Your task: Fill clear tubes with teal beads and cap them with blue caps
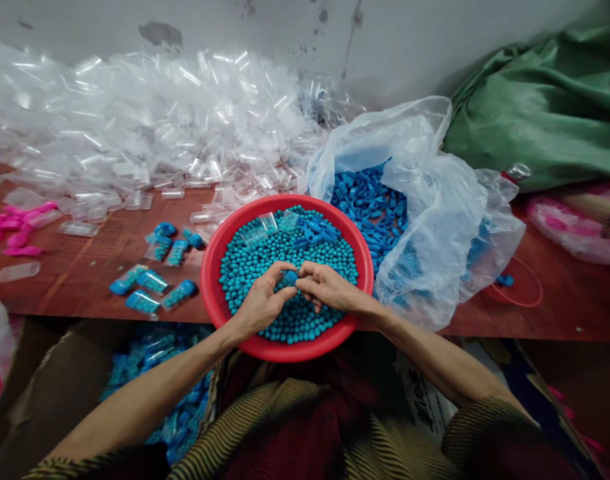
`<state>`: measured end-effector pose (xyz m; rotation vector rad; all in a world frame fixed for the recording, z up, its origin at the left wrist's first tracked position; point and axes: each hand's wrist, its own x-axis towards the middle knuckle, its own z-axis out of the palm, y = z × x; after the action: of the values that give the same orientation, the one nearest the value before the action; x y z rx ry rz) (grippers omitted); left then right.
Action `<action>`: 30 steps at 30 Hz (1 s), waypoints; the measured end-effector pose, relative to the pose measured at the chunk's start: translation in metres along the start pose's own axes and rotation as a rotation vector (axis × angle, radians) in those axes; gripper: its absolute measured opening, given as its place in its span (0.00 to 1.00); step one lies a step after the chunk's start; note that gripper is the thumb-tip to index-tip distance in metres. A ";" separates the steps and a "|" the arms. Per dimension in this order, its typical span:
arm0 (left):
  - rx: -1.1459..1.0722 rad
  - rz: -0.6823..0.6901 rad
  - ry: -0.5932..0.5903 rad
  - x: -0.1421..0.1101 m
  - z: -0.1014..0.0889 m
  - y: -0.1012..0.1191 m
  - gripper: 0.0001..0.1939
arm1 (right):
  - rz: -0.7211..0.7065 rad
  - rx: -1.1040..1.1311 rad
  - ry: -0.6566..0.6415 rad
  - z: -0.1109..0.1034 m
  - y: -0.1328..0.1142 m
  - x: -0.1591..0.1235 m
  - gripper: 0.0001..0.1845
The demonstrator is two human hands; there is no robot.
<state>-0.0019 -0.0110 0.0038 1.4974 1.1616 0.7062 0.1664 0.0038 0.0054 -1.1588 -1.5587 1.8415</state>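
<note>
Over a red basin (212, 293) of small blue beads (255, 263), both hands meet near the middle. My left hand (262, 300) is closed, thumb and fingers around a small clear plastic tube (287, 280) with blue showing in it. My right hand (329, 287) pinches at the tube's right end; its fingertips hide what they grip. Inside the basin, on top of the beads, lie blue plastic pieces (317, 231) and a few empty clear tubes (255, 232).
Clear tubes (185, 127) are heaped along the wall. Filled blue tubes (152, 281) lie left of the basin, pink pieces (22, 223) farther left. An open plastic bag (435, 213) of blue pieces stands right. Below the table edge, a cardboard box (59, 380) holds blue-filled tubes.
</note>
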 end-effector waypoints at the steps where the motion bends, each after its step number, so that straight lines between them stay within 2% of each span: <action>1: 0.006 0.007 0.008 0.000 0.000 0.000 0.12 | -0.018 -0.036 -0.007 -0.002 -0.001 0.000 0.09; 4: -0.073 -0.036 -0.054 -0.002 -0.001 0.001 0.13 | -0.041 -0.078 -0.052 -0.010 -0.006 0.001 0.12; 7: -0.187 -0.087 -0.116 -0.003 -0.002 0.001 0.15 | 0.002 -0.075 -0.067 -0.016 -0.010 -0.001 0.17; 11: -0.216 -0.079 -0.096 -0.003 0.001 0.000 0.16 | 0.011 -0.150 -0.062 -0.016 -0.012 -0.001 0.16; 15: -0.191 -0.037 -0.019 -0.002 0.003 -0.002 0.12 | -0.048 -0.212 0.036 -0.009 -0.009 0.000 0.11; 19: -0.203 -0.056 0.006 -0.001 0.000 0.001 0.14 | -0.057 0.001 0.011 -0.010 -0.011 -0.004 0.08; 22: -0.268 -0.111 -0.031 -0.002 -0.004 0.006 0.17 | -0.053 0.240 0.009 -0.017 -0.014 -0.009 0.17; 25: -0.257 -0.143 -0.053 -0.003 -0.004 0.008 0.16 | -0.048 0.315 0.101 -0.020 -0.012 -0.009 0.22; 27: -0.220 -0.131 -0.056 -0.004 -0.002 0.008 0.17 | -0.076 0.215 0.166 -0.018 -0.011 -0.007 0.21; 30: -0.180 -0.076 -0.001 -0.005 0.002 0.007 0.20 | -0.215 -0.154 0.254 -0.009 -0.012 -0.006 0.17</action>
<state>-0.0001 -0.0163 0.0106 1.2971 1.1178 0.7384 0.1757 0.0070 0.0185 -1.1881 -1.6271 1.3997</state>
